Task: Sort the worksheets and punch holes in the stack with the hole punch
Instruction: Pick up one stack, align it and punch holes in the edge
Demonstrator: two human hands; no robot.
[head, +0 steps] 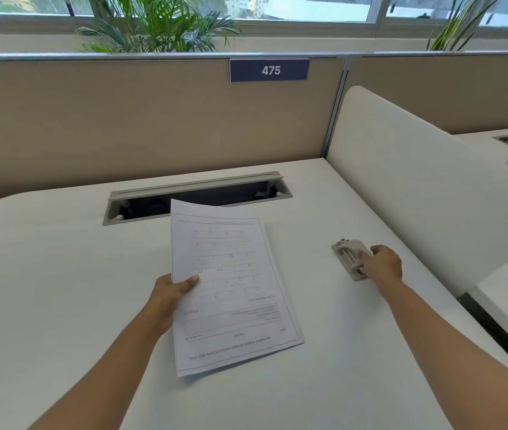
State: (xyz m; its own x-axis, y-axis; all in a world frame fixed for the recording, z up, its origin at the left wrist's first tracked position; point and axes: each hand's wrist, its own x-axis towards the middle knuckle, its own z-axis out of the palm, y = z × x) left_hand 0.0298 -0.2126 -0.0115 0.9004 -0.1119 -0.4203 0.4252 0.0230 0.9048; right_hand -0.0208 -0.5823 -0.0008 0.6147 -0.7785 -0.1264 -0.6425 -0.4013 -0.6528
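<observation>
A stack of white worksheets (231, 287) with printed letter rows, turned upside down to me, is held above the middle of the white desk (60, 274). My left hand (172, 290) pinches its left edge, thumb on top. To the right, a small beige hole punch (350, 257) lies on the desk. My right hand (383, 265) rests on its near right end, fingers curled around it; the punch still sits on the desk.
An open cable tray slot (197, 197) is sunk into the desk behind the paper. A tan partition with a "475" sign (269, 70) stands at the back. A white curved divider (417, 181) borders the right side, with another desk beyond it.
</observation>
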